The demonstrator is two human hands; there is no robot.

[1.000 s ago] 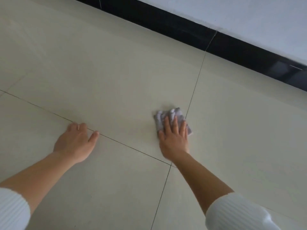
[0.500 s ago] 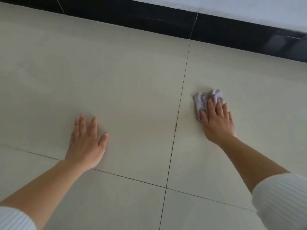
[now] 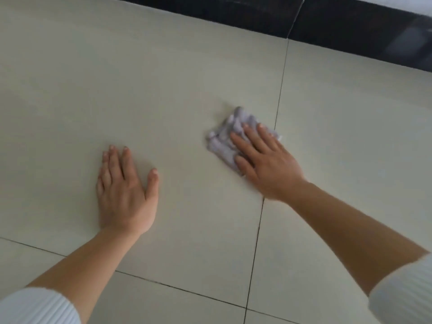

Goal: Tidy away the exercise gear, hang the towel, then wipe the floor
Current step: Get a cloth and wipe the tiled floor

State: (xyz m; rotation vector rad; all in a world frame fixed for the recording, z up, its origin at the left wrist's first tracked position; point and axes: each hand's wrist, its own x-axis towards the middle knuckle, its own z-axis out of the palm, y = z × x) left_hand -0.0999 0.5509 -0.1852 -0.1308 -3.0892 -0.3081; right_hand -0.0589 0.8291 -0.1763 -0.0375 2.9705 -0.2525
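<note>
Head: cloth (image 3: 223,140) under right hand (image 3: 265,161); left hand (image 3: 126,195) apart.

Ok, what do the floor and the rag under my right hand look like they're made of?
Floor: probably glazed ceramic or porcelain tile, cream, soft sheen; thin dark grout lines divide large squares. Rag: soft cloth, pale lilac-grey, matte; it bunches into folds under the right hand.

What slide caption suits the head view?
Right hand presses a crumpled cloth on the tiled floor; left hand lies flat.

Soft even daylight; faint shadows; slight motion blur; wide-angle distortion.
</note>
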